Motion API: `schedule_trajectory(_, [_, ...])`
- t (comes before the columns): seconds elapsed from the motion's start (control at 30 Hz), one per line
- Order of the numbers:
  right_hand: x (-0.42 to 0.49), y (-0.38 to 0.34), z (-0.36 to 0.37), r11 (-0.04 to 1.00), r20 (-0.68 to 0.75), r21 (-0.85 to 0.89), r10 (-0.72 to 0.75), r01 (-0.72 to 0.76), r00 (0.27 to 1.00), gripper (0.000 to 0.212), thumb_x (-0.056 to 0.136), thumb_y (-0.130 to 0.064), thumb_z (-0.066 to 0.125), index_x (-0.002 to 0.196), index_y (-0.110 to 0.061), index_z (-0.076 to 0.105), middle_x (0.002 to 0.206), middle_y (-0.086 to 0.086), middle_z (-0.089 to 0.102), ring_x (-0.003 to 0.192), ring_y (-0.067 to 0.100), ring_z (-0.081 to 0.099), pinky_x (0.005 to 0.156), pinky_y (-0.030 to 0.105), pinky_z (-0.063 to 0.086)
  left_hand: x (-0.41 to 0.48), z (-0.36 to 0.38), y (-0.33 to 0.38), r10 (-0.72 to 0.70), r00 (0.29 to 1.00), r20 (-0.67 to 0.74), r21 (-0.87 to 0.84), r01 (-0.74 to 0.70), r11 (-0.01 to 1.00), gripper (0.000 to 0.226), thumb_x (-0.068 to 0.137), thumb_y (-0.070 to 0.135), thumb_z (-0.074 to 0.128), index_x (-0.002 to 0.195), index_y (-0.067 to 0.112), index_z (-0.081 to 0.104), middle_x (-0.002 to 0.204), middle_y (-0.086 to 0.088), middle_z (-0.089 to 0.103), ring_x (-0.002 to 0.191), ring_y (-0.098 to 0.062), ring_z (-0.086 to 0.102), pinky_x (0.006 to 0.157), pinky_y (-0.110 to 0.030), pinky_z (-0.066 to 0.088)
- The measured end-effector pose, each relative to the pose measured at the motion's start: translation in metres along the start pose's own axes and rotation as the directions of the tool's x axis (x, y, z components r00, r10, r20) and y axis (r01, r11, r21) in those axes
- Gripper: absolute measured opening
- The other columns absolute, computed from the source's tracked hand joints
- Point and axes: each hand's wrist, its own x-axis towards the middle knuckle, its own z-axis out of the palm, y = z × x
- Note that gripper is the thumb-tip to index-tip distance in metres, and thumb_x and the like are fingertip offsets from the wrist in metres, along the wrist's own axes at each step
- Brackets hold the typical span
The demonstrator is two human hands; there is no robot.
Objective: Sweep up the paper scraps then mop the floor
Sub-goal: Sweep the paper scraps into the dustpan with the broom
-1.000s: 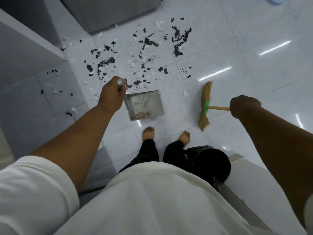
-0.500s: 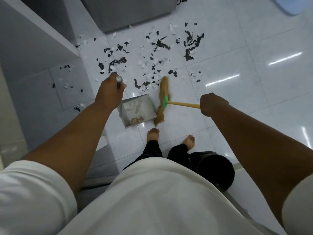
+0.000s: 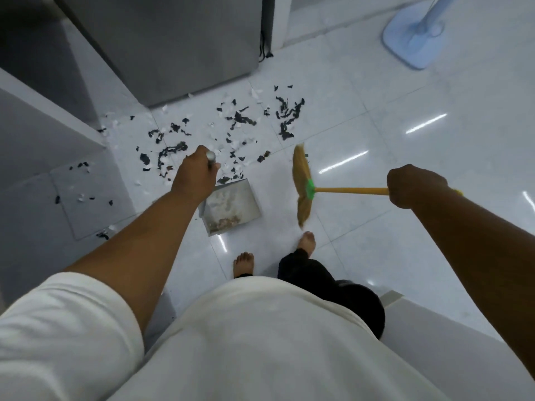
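home: tiled floor (image 3: 405, 233), fan base (image 3: 404, 46)

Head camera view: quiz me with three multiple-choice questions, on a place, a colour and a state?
1. Where is the square grey metal dustpan?
A. On a cabinet
B. On the white tiled floor, left of the straw broom head
C. Behind the feet

2. The band binding the broom's bristles is:
A. Green
B. Red
C. Black

3. The right hand is:
A. Hanging open
B. Pressing the floor
C. Gripping the yellow broom handle

1 B: it sits on tile beside the bristles.
2 A: a green tie shows at the handle's end.
3 C: fingers curl round the stick.
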Motion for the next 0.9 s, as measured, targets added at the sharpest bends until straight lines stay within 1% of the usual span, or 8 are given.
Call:
schedule_trajectory(0.13, [0.028,0.045,0.002,0.996,0.022,-0.033,0.085,-0.084,0.996,0.012,0.078,-0.013,0.061,0.087,-0.021,0.060,0.078,0.000,0.055,0.061,0.018,0.054,0.058,0.033,0.042,0.026,0.021,0.028,-0.043,0.999,0.030,-0.043,0.045,0.998,0.011,0.098,0.014,0.056,0.103,0.003,0.056,0.100,-0.008,0.063,0.098,-0.027,0.063,0.079,-0.027,0.043])
schedule_trajectory(0.27, [0.074,0.073,0.004,0.996,0.025,-0.054,0.079,-0.078,0.997,0.012,0.080,-0.014,0.061,0.091,-0.019,0.064,0.078,0.001,0.056,0.066,0.020,0.057,0.063,0.033,0.048,0.043,0.042,0.054,-0.060,0.998,0.015,-0.055,0.061,0.997,0.011,0.099,0.016,0.054,0.103,0.006,0.054,0.099,-0.008,0.066,0.089,-0.019,0.060,0.076,-0.026,0.042])
schedule_trajectory(0.43, [0.131,0.068,0.013,0.999,0.055,-0.051,0.003,0.000,0.998,0.017,0.080,-0.012,0.061,0.096,-0.017,0.065,0.079,0.002,0.055,0.073,0.023,0.058,0.065,0.033,0.045,0.059,0.067,0.081,-0.097,0.995,-0.023,-0.027,0.096,0.995,0.014,0.100,0.014,0.053,0.105,0.001,0.054,0.100,-0.012,0.068,0.086,-0.016,0.057,0.076,-0.022,0.040])
schedule_trajectory(0.63, [0.167,0.023,0.006,0.984,0.041,-0.024,-0.176,0.177,0.984,0.015,0.079,-0.013,0.062,0.094,-0.017,0.065,0.075,0.001,0.052,0.067,0.021,0.053,0.061,0.032,0.041,0.065,0.081,0.104,-0.166,0.986,-0.032,-0.034,0.164,0.986,0.013,0.100,0.012,0.051,0.104,0.000,0.053,0.100,-0.014,0.068,0.093,-0.023,0.064,0.080,-0.025,0.045])
schedule_trajectory(0.73, [0.170,0.008,-0.002,0.971,0.053,0.029,-0.240,0.239,0.969,0.019,0.077,-0.013,0.066,0.095,-0.018,0.065,0.077,0.001,0.052,0.073,0.023,0.057,0.061,0.033,0.042,0.065,0.086,0.112,-0.193,0.980,-0.050,-0.051,0.191,0.980,0.011,0.100,0.010,0.050,0.104,0.000,0.052,0.100,-0.013,0.067,0.089,-0.017,0.062,0.072,-0.007,0.041])
schedule_trajectory(0.77, [0.169,0.007,-0.004,0.966,0.047,0.043,-0.256,0.254,0.966,0.021,0.077,-0.012,0.066,0.097,-0.018,0.064,0.077,0.001,0.052,0.072,0.023,0.057,0.061,0.033,0.043,0.065,0.086,0.114,-0.196,0.979,-0.061,-0.041,0.194,0.980,0.010,0.100,0.011,0.051,0.103,0.001,0.052,0.099,-0.012,0.067,0.087,-0.016,0.061,0.070,-0.006,0.040])
schedule_trajectory(0.87, [0.173,0.021,-0.013,0.954,-0.012,0.054,-0.294,0.294,0.956,0.022,0.076,-0.012,0.065,0.097,-0.018,0.062,0.076,0.000,0.049,0.070,0.024,0.054,0.062,0.034,0.043,0.069,0.085,0.119,-0.204,0.975,-0.083,-0.014,0.204,0.979,0.010,0.099,0.013,0.052,0.103,0.003,0.053,0.101,-0.012,0.068,0.092,-0.022,0.064,0.079,-0.022,0.042])
schedule_trajectory(0.9, [0.175,0.029,-0.017,0.950,-0.032,0.055,-0.305,0.306,0.952,0.021,0.077,-0.012,0.064,0.096,-0.019,0.061,0.075,0.000,0.049,0.070,0.024,0.054,0.062,0.035,0.043,0.071,0.084,0.120,-0.204,0.975,-0.093,-0.004,0.205,0.979,0.010,0.099,0.013,0.052,0.103,0.004,0.053,0.101,-0.013,0.069,0.094,-0.023,0.064,0.080,-0.023,0.042])
